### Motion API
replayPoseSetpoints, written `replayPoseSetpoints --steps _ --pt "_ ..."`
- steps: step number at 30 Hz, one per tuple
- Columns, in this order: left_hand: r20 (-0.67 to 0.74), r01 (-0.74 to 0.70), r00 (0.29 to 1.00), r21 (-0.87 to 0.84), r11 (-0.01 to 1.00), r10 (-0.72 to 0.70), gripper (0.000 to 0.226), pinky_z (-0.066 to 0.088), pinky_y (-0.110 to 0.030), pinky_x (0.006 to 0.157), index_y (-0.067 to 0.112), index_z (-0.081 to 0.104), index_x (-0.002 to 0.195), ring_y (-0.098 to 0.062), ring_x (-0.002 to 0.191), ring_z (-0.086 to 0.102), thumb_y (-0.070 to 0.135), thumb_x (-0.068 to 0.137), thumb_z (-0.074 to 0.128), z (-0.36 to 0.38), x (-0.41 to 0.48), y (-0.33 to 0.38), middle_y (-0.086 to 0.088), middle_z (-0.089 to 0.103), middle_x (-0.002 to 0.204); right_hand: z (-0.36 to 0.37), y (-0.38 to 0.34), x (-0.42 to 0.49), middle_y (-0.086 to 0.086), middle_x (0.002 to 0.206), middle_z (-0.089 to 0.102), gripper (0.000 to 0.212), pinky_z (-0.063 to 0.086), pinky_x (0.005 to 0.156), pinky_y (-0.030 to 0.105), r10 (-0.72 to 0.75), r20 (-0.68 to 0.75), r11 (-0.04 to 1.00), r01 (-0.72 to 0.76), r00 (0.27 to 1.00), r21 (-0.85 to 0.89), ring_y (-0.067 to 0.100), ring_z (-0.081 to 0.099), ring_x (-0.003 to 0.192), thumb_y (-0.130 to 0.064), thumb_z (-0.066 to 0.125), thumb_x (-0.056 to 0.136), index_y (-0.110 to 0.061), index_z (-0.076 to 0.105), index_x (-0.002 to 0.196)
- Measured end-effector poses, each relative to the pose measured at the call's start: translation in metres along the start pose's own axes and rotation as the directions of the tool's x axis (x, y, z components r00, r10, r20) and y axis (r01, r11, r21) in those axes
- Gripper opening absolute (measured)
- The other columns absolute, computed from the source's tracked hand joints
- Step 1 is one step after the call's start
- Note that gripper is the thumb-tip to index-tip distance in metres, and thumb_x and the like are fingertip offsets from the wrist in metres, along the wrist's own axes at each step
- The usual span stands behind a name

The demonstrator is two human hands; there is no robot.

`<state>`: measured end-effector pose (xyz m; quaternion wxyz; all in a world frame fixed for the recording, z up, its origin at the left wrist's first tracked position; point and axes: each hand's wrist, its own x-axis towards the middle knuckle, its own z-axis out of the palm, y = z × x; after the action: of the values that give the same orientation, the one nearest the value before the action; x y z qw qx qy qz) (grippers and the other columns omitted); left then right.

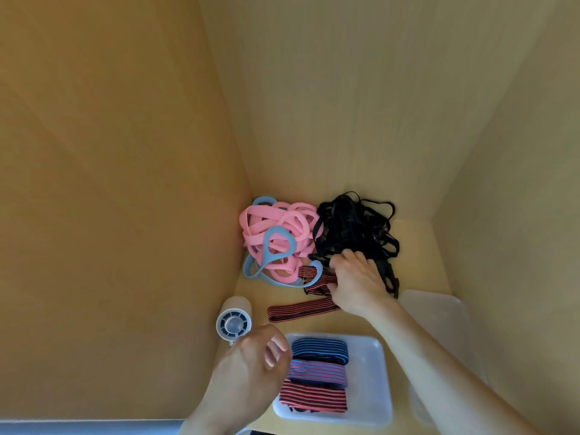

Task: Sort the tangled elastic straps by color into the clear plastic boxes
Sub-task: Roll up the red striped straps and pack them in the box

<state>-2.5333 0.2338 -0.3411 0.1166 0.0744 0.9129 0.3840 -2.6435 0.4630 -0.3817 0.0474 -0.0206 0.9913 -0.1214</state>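
Right hand [357, 279] reaches to the far part of the desk surface [351, 318], fingers curled onto a red-and-black striped strap [320, 282] at the near edge of the tangle. Looks like a pinch on that strap, but the palm hides the fingertips, so grip is a judgement. Left hand [248, 368] hovers at the left rim of the near clear plastic box [373, 381], fingers loosely curled, nothing visibly held.

Step in hand: pull a striped strap free. To do it well, lift it slowly toward the body, because a light blue strap [266, 246] loops across it and the black strap pile [354, 227] touches the hand; a fast tug likely drags both along. The idle hand could pin the pile. Then fold it and lay it flat beside its matching colour.

Counts:
- Clear boxes: two. The near one holds straps; the second box [439, 312], right of the forearm, shows nothing inside, partly hidden.
- Folded striped bundles in near box: three (blue-black, purple-red, red-black).
- Loose striped straps on desk: two seen, the pinched one and a flat one [301, 310] nearer.
- Pink straps [282, 227]: one tangle, cannot count singles.
- Black: one tangle, uncountable.
- Light blue: at least two loops.
- One white cylindrical gadget [233, 318], off-task.
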Motion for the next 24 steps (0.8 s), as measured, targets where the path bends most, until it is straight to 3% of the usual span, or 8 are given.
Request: replayPoseSetpoints --steps 4,11,13,16,19,22,24 --pt "-0.008 0.015 1.000 -0.039 0.999 -0.015 0.005 0.053 -0.022 0.067 0.036 0.064 0.079 -0.005 0.077 0.065 0.034 0.082 0.061 -0.002 0.004 0.001 0.022 0.067 0.082 0.014 0.000 0.016 0.007 0.133 0.048 0.050 0.034 0.110 0.046 0.071 0.200 0.996 -0.060 0.977 -0.062 0.029 0.044 0.127 -0.029 0.064 0.088 -0.015 0.048 0.134" --pt "-0.031 -0.007 1.000 -0.036 0.999 0.006 0.007 0.052 -0.019 0.069 0.037 0.063 0.082 -0.003 0.083 0.064 0.033 0.086 0.058 -0.007 0.007 0.006 0.023 0.067 0.087 0.017 0.007 0.021 0.009 0.138 0.045 0.061 0.034 0.110 0.044 0.115 0.250 0.993 -0.105 0.961 -0.053 0.030 0.041 0.132 -0.026 0.066 0.086 -0.013 0.043 0.141" --pt "-0.024 -0.007 1.000 -0.042 0.999 0.006 0.009 0.052 -0.020 0.069 0.035 0.064 0.082 -0.004 0.084 0.064 0.030 0.089 0.060 -0.007 0.010 0.007 0.022 0.067 0.088 0.012 0.010 0.020 0.007 0.131 0.049 0.046 0.039 0.105 0.040 0.112 0.246 0.993 -0.114 0.963 -0.004 0.029 0.046 0.125 -0.020 0.063 0.086 -0.014 0.051 0.130" --pt "-0.021 -0.014 1.000 -0.077 0.997 0.012 0.013 0.051 -0.017 0.069 0.031 0.066 0.081 -0.006 0.081 0.063 0.023 0.091 0.064 -0.008 0.019 0.008 0.021 0.067 0.085 0.005 0.014 0.016 0.002 0.106 0.061 0.017 0.051 0.079 0.035 0.121 0.247 0.979 -0.157 0.961 0.132 0.022 0.059 0.095 -0.013 0.057 0.082 -0.020 0.057 0.098" --pt "0.003 -0.023 1.000 -0.119 0.993 0.023 0.011 0.052 -0.020 0.071 0.027 0.068 0.083 -0.008 0.080 0.064 0.021 0.092 0.064 -0.008 0.031 0.012 0.016 0.068 0.084 -0.006 0.019 0.014 -0.005 0.092 0.060 0.015 0.044 0.056 0.029 0.133 0.252 0.939 -0.203 0.959 0.278 0.014 0.060 0.078 -0.015 0.059 0.081 -0.029 0.057 0.085" --pt "0.019 -0.033 0.999 -0.148 0.988 0.037 0.011 0.056 -0.027 0.076 0.022 0.069 0.083 -0.009 0.080 0.065 0.016 0.092 0.065 -0.008 0.044 0.019 0.010 0.070 0.082 -0.020 0.026 0.010 -0.008 0.093 0.063 0.016 0.049 0.063 0.027 0.145 0.231 0.875 -0.233 0.962 0.424 0.010 0.062 0.080 -0.017 0.060 0.084 -0.032 0.061 0.086" --pt "0.031 -0.041 0.998 -0.167 0.985 0.046 0.010 0.056 -0.028 0.079 0.019 0.070 0.084 -0.009 0.082 0.066 0.014 0.092 0.066 -0.007 0.053 0.025 0.007 0.070 0.084 -0.031 0.031 0.005 -0.004 0.092 0.069 0.018 0.053 0.062 0.027 0.124 0.244 0.822 -0.237 0.962 0.518 0.008 0.068 0.071 -0.015 0.057 0.088 -0.032 0.063 0.090"
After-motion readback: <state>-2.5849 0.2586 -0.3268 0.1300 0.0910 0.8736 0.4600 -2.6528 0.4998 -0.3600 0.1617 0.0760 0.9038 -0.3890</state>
